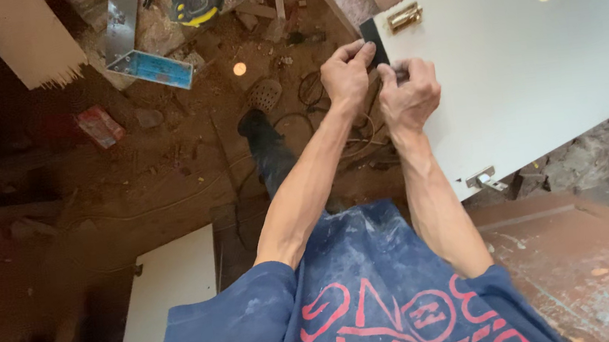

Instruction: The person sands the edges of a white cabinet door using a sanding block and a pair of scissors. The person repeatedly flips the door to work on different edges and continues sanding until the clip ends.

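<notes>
While closed: left hand (344, 76) on black strip (375, 43).

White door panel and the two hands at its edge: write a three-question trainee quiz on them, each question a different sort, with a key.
1. True or false: both the left hand and the right hand are at the edge of the white door panel.
2. Multiple choice: the hinge near the hands is coloured A) brass, B) blue, C) red.
3. Fill in: the left hand's fingertips touch a small ____ flat piece at the panel's edge.

Key: 1 true; 2 A; 3 black.
</notes>
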